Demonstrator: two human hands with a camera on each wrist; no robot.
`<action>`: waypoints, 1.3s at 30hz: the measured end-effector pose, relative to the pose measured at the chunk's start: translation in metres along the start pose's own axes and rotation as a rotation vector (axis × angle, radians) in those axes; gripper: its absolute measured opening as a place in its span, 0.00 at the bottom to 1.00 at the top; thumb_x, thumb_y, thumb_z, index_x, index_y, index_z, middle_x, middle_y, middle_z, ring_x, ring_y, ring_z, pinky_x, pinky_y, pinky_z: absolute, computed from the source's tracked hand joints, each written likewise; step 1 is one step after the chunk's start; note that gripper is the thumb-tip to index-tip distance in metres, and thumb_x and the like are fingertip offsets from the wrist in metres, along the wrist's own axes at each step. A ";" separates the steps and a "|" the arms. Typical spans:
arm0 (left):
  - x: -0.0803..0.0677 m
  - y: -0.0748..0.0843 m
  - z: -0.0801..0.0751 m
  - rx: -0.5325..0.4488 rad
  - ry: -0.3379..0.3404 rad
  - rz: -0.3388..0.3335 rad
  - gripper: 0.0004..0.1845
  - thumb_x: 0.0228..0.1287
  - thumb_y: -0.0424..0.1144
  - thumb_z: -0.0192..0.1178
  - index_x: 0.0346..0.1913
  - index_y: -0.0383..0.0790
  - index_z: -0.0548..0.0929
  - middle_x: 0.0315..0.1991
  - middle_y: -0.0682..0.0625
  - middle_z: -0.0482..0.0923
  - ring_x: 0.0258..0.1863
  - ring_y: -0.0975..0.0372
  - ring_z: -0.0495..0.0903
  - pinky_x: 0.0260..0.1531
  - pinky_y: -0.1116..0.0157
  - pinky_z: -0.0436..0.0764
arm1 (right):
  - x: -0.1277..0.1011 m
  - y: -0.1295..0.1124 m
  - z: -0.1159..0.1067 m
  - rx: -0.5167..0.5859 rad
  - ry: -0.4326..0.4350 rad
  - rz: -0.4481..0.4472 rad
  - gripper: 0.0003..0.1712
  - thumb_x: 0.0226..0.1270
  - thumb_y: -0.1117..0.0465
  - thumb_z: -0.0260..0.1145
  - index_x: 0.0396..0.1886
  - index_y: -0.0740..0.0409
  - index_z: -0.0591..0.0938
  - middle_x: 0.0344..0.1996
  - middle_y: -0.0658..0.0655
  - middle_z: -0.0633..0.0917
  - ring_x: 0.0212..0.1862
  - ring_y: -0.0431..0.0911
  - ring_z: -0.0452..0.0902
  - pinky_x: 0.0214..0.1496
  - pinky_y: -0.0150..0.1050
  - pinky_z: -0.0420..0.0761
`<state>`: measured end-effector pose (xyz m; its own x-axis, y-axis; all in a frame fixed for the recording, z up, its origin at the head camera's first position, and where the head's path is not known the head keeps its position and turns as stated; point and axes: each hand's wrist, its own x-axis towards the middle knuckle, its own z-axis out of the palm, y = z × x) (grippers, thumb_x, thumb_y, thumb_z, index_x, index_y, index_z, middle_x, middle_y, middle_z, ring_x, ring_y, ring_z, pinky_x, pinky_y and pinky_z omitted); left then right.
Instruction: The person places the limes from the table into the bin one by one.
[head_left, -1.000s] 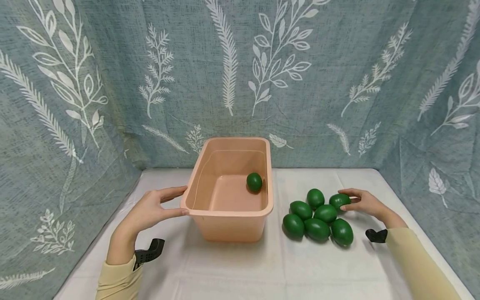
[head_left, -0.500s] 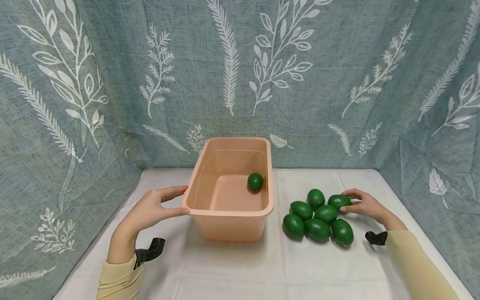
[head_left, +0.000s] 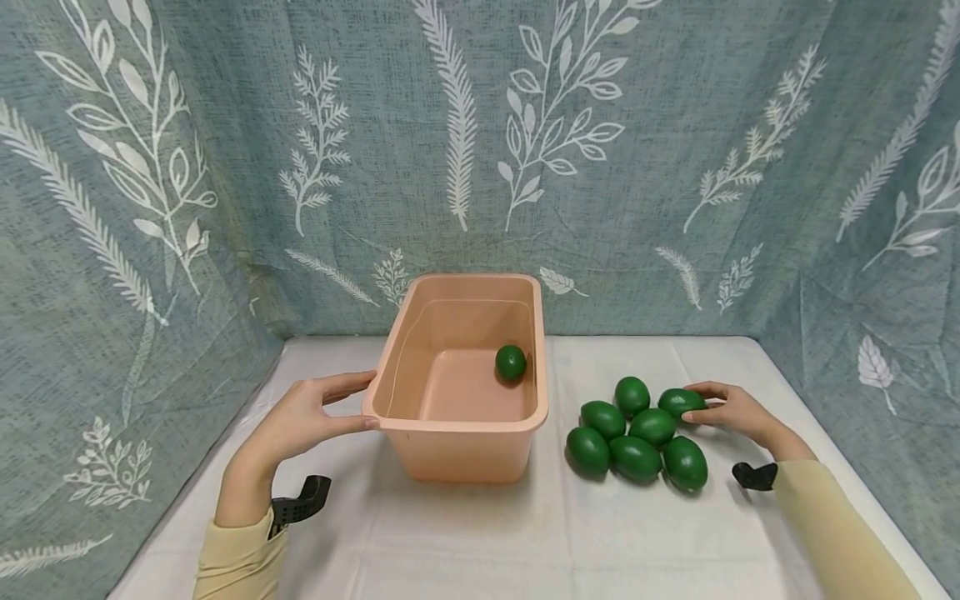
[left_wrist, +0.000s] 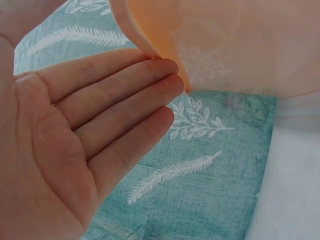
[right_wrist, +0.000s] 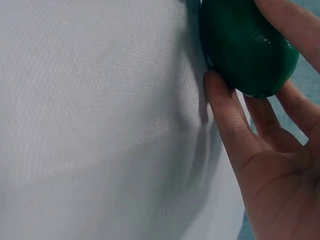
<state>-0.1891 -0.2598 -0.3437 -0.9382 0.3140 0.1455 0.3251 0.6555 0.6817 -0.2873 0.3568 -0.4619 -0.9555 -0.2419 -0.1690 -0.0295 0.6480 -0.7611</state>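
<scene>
A peach-coloured plastic tub (head_left: 468, 454) stands left of the table's middle, with one dark green oval fruit (head_left: 511, 363) inside near its right wall. My left hand (head_left: 307, 412) touches the tub's left rim and front corner with thumb and fingertips; in the left wrist view its fingers (left_wrist: 120, 107) lie straight against the rim. At the right, several glossy green oval fruits (head_left: 636, 458) lie in a cluster. My right hand (head_left: 731, 412) holds the far-right fruit (head_left: 681, 402) between thumb and fingers. In the right wrist view that green fruit (right_wrist: 250, 50) sits at the fingertips.
A white cloth (head_left: 465, 542) covers the table. A blue-green curtain (head_left: 450, 167) with white leaf patterns hangs behind and along both sides. Black wrist straps (head_left: 302, 502) show at both sleeves.
The fruit at my right fingertips has turned slightly and looks longer from above. My right hand has shifted a little to the right. The left hand and tub stay in place.
</scene>
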 end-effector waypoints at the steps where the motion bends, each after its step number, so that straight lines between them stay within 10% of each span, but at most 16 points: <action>1: 0.000 0.000 0.000 0.002 0.001 -0.001 0.35 0.53 0.56 0.68 0.64 0.47 0.75 0.62 0.50 0.75 0.64 0.49 0.71 0.60 0.45 0.72 | -0.001 0.000 -0.001 -0.006 0.001 -0.004 0.41 0.59 0.45 0.69 0.67 0.60 0.68 0.63 0.69 0.69 0.60 0.64 0.72 0.50 0.40 0.80; 22: 0.000 -0.003 0.001 0.001 0.012 0.009 0.35 0.52 0.56 0.69 0.63 0.47 0.75 0.61 0.50 0.75 0.63 0.50 0.71 0.59 0.46 0.72 | -0.016 -0.028 -0.018 -0.050 0.057 -0.059 0.40 0.59 0.45 0.69 0.67 0.60 0.68 0.64 0.72 0.67 0.61 0.71 0.66 0.56 0.59 0.75; 39: 0.000 -0.004 0.002 -0.002 0.009 0.014 0.35 0.53 0.56 0.68 0.64 0.46 0.74 0.62 0.49 0.74 0.63 0.48 0.71 0.59 0.45 0.72 | -0.018 -0.076 -0.023 -0.044 0.044 -0.174 0.36 0.58 0.46 0.70 0.64 0.54 0.71 0.62 0.67 0.71 0.60 0.65 0.72 0.54 0.55 0.79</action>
<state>-0.1904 -0.2612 -0.3475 -0.9345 0.3169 0.1620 0.3382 0.6493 0.6812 -0.2749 0.3288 -0.3868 -0.9467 -0.3219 -0.0088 -0.2074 0.6304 -0.7480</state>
